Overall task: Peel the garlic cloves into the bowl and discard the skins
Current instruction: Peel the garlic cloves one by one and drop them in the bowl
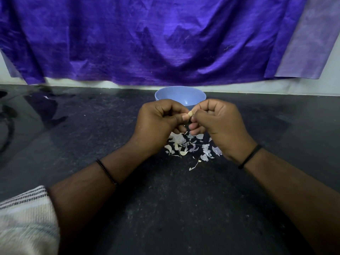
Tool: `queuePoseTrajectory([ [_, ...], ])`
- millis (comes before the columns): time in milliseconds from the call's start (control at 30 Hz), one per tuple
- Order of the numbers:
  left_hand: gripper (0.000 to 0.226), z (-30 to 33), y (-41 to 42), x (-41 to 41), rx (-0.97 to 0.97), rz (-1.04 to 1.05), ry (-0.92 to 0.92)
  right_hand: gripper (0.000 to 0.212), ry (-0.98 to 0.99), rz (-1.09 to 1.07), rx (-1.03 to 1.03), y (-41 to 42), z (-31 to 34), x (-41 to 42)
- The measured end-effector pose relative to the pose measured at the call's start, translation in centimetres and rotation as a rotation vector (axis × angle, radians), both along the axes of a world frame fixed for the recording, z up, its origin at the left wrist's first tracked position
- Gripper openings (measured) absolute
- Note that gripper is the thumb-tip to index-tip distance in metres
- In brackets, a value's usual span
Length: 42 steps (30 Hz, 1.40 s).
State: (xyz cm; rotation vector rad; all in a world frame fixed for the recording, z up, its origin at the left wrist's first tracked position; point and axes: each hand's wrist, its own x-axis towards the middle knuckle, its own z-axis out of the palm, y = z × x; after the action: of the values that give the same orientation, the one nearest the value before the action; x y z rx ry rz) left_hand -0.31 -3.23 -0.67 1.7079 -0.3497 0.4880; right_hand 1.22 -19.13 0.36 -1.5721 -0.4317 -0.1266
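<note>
Purple cloth [147, 39] hangs across the back wall, one big sheet with a paler strip at its right side; its top and both sides run out of the picture. Under it lies one dark stone counter [174, 208], speckled and a bit shiny. One blue bowl [179, 95] sits at the back of the counter, just past the hands. The knuckles hide its front, and what is inside it cannot be seen.

Two bare arms reach in from the bottom, each with one thin dark band at the wrist. One striped sleeve [27, 218] shows at the lower left, cut off by the edge.

The left hand [158, 122] and the right hand [219, 122] meet in the middle, held up over the counter in front of the bowl. Both have their fingers curled in tight, and both pinch one small garlic clove [190, 113] between thumb and fingertips. Only its pale tip peeks out, so which way it points is hard to tell.

Many white garlic skins [191, 148] lie scattered on the counter below the hands, too many and too jumbled to count. The hands hide some of them.
</note>
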Motion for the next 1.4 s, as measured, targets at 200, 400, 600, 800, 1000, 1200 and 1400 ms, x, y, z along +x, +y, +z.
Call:
queuePoseTrajectory([
  [200,0.008,-0.17,-0.09,-0.04,0.014,0.01,-0.036,0.013,0.094,0.052,0.093,0.11,-0.22,0.14],
  [400,0.015,-0.14,-0.12,-0.23,0.089,-0.003,-0.048,0.007,-0.031,-0.024,0.023,0.02,-0.27,0.03],
  [600,0.008,-0.15,-0.18,-0.2,-0.007,-0.007,-0.003,0.007,-0.174,-0.096,-0.128,-0.09,-0.48,0.01],
  [800,0.012,-0.1,-0.24,-0.16,-0.11,-0.048,0.055,0.008,-0.184,-0.106,-0.148,-0.04,-0.41,0.03],
  [1000,0.017,-0.05,-0.06,-0.03,-0.221,-0.151,0.156,0.013,-0.149,-0.1,-0.108,-0.08,-0.32,0.11],
  [1200,0.018,0.17,0.25,0.05,-0.292,-0.209,0.209,0.012,-0.134,-0.081,-0.078,-0.2,-0.29,0.15],
  [1400,0.019,0.39,0.45,0.0,-0.314,-0.201,0.257,0.014,-0.14,-0.116,-0.076,-0.49,-0.14,0.3],
])
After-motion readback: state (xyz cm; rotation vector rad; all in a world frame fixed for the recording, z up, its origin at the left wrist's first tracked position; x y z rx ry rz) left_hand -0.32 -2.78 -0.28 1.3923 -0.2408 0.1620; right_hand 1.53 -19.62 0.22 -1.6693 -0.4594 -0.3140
